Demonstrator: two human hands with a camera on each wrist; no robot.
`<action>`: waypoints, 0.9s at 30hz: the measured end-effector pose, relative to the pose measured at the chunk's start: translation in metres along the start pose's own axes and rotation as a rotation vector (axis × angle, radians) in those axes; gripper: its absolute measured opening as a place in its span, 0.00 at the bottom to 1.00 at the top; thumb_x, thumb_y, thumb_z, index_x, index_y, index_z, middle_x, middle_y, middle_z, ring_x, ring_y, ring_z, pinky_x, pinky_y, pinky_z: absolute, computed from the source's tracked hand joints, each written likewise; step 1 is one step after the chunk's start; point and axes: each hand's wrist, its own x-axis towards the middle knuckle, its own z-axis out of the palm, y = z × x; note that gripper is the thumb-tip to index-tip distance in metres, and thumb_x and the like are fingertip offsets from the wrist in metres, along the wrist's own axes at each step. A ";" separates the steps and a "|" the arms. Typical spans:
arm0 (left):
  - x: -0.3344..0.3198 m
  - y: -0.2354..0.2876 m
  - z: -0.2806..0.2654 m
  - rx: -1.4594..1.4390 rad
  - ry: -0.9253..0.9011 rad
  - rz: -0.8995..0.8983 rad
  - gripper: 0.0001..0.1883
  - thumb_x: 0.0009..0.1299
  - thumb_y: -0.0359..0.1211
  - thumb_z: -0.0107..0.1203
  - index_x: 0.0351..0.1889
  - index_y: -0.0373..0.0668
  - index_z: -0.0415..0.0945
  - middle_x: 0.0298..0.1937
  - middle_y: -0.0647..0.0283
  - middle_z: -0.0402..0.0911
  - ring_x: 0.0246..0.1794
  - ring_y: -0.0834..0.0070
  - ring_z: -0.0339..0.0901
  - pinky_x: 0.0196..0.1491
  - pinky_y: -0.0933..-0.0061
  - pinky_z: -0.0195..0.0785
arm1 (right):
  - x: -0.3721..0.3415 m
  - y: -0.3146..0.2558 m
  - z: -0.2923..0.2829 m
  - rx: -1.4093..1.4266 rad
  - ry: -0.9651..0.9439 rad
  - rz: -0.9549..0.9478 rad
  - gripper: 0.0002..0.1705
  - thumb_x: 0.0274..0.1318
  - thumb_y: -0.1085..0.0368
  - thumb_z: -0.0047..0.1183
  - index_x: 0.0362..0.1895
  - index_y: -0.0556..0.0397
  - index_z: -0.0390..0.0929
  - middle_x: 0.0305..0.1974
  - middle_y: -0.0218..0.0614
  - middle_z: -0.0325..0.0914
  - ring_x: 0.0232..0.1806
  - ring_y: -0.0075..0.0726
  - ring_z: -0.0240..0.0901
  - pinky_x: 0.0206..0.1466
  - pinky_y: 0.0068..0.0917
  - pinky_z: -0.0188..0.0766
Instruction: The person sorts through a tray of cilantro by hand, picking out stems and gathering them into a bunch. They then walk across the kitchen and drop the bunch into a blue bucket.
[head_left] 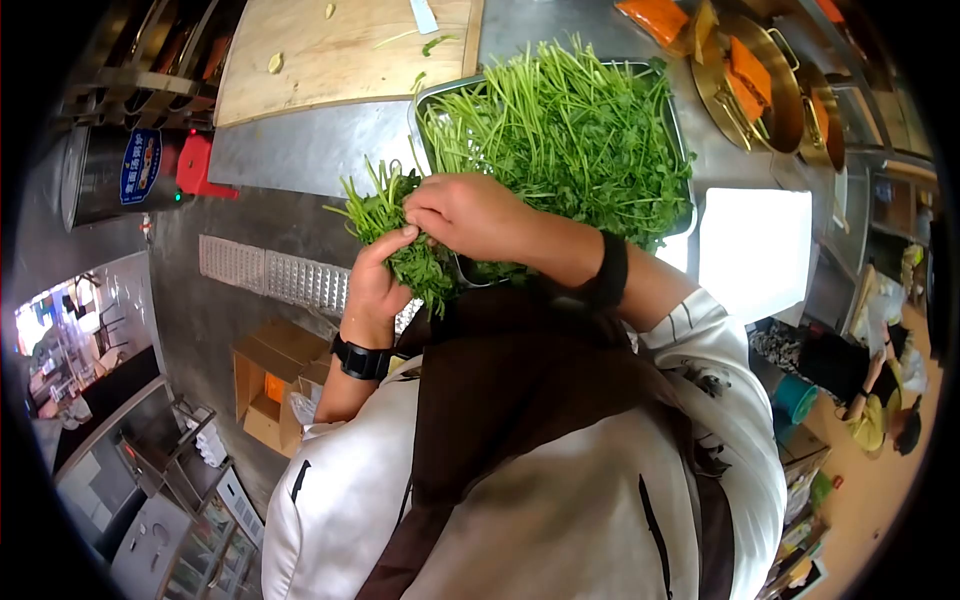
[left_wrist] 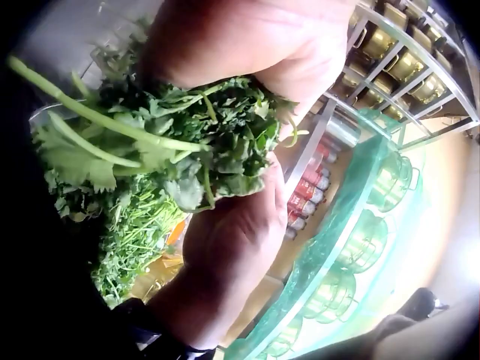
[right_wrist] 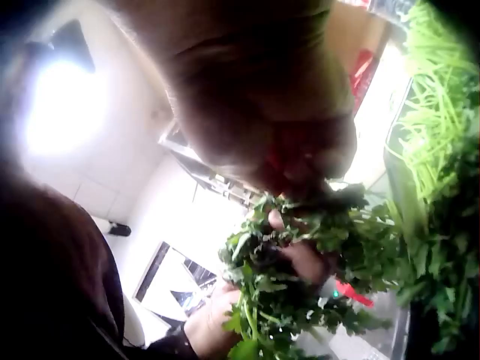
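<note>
A small bunch of cilantro point(head_left: 425, 270), with green stems and dark leaves, is held in front of the apron. My left hand point(head_left: 372, 285) grips it from below, thumb up along the stems. From above, my right hand point(head_left: 465, 210) pinches the same bunch with curled fingers, close to the left thumb. In the left wrist view the leaves point(left_wrist: 217, 142) bulge out between the two hands. The right wrist view shows the left fingers point(right_wrist: 306, 262) partly covered by leaves. Right beside the hands, a metal tray point(head_left: 690, 205) is heaped with more cilantro point(head_left: 560, 140), stems toward the far side.
A wooden cutting board point(head_left: 350, 60) with scraps lies at the far left, a pale blade point(head_left: 423, 15) on its edge. Brass-coloured pots point(head_left: 780, 75) with orange packets stand far right, near a white board point(head_left: 755, 250). A cardboard box point(head_left: 270, 375) sits low on the left.
</note>
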 end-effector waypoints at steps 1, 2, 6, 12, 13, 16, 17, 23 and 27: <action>0.000 -0.001 -0.001 0.003 -0.050 -0.015 0.13 0.62 0.28 0.52 0.44 0.35 0.73 0.37 0.59 0.78 0.34 0.69 0.76 0.39 0.69 0.72 | -0.005 0.002 -0.004 0.045 -0.074 -0.004 0.06 0.51 0.66 0.50 0.32 0.54 0.77 0.28 0.40 0.74 0.31 0.45 0.72 0.34 0.33 0.69; 0.000 -0.004 0.001 -0.023 -0.049 0.013 0.12 0.62 0.30 0.53 0.43 0.37 0.74 0.37 0.60 0.78 0.33 0.70 0.75 0.37 0.69 0.71 | -0.012 0.002 -0.009 0.124 -0.060 -0.029 0.08 0.52 0.67 0.50 0.36 0.54 0.77 0.30 0.39 0.75 0.33 0.42 0.73 0.36 0.30 0.69; 0.004 -0.002 0.008 -0.023 -0.023 0.056 0.09 0.62 0.30 0.53 0.40 0.40 0.73 0.38 0.60 0.77 0.30 0.72 0.72 0.35 0.72 0.69 | -0.037 0.014 -0.042 0.473 0.035 0.272 0.09 0.51 0.65 0.48 0.34 0.54 0.77 0.29 0.41 0.75 0.29 0.47 0.72 0.34 0.34 0.70; 0.005 0.002 0.016 -0.055 -0.117 0.037 0.08 0.63 0.31 0.50 0.40 0.43 0.68 0.39 0.65 0.69 0.30 0.76 0.67 0.32 0.73 0.65 | -0.046 0.110 -0.072 -0.714 0.506 0.188 0.04 0.46 0.68 0.49 0.23 0.53 0.74 0.24 0.40 0.70 0.27 0.46 0.71 0.31 0.36 0.70; 0.005 0.002 0.017 -0.072 -0.145 0.017 0.08 0.63 0.31 0.50 0.40 0.43 0.68 0.39 0.65 0.69 0.30 0.76 0.67 0.32 0.74 0.64 | -0.044 0.116 -0.074 -0.824 0.486 0.159 0.03 0.44 0.68 0.49 0.22 0.52 0.73 0.22 0.39 0.69 0.26 0.45 0.71 0.30 0.37 0.69; 0.003 0.002 0.019 -0.081 -0.166 0.012 0.12 0.62 0.30 0.52 0.43 0.40 0.68 0.37 0.64 0.73 0.30 0.72 0.69 0.35 0.72 0.66 | -0.036 0.128 -0.071 -0.897 0.440 0.122 0.02 0.42 0.69 0.50 0.21 0.51 0.73 0.22 0.38 0.68 0.26 0.44 0.71 0.29 0.37 0.68; 0.002 0.001 0.019 -0.081 -0.162 0.010 0.12 0.62 0.30 0.52 0.43 0.40 0.68 0.37 0.64 0.73 0.30 0.72 0.69 0.35 0.72 0.66 | -0.035 0.130 -0.071 -0.953 0.394 0.128 0.02 0.41 0.69 0.50 0.20 0.51 0.73 0.22 0.38 0.68 0.27 0.43 0.71 0.29 0.37 0.68; -0.001 0.002 0.020 -0.059 -0.130 0.027 0.14 0.62 0.31 0.53 0.44 0.38 0.67 0.37 0.64 0.73 0.30 0.72 0.69 0.36 0.73 0.65 | -0.043 0.115 -0.086 -0.614 0.506 0.191 0.04 0.44 0.67 0.52 0.23 0.52 0.75 0.24 0.35 0.70 0.25 0.41 0.70 0.29 0.34 0.68; -0.001 0.001 0.023 -0.022 -0.072 0.037 0.12 0.63 0.31 0.52 0.43 0.39 0.67 0.37 0.64 0.73 0.29 0.73 0.69 0.35 0.74 0.65 | -0.054 0.098 -0.101 -0.123 0.641 0.289 0.04 0.45 0.66 0.55 0.26 0.52 0.76 0.26 0.36 0.71 0.24 0.40 0.69 0.30 0.30 0.69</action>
